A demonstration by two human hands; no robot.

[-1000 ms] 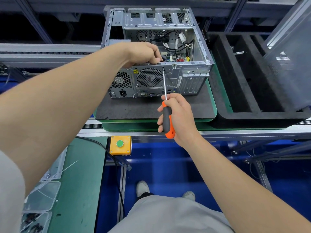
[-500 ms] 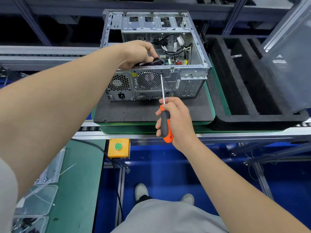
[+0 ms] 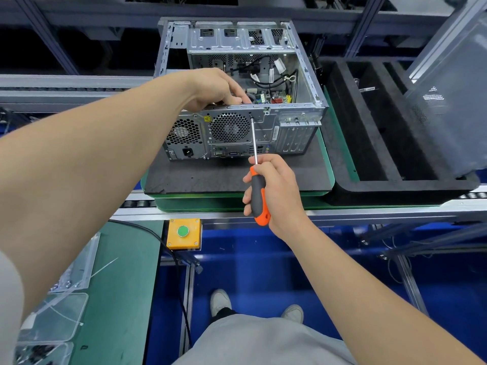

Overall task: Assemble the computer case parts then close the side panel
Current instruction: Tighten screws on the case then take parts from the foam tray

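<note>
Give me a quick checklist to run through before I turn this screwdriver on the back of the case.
1. Screwdriver tip on the rear wall of the case, beside the fan grille: ok.
2. Right hand grips the handle: ok.
3. Left hand steadies the top rear edge: ok.
4. What the left hand holds inside: cannot tell.
5. Tip engaged in a screw head: cannot tell.
6. Case closed: not ok, upper side open.

Computer case [image 3: 295, 133] on black mat [image 3: 200, 177] atop green pallet [image 3: 200, 204], black foam tray [image 3: 369, 191] just beside.
</note>
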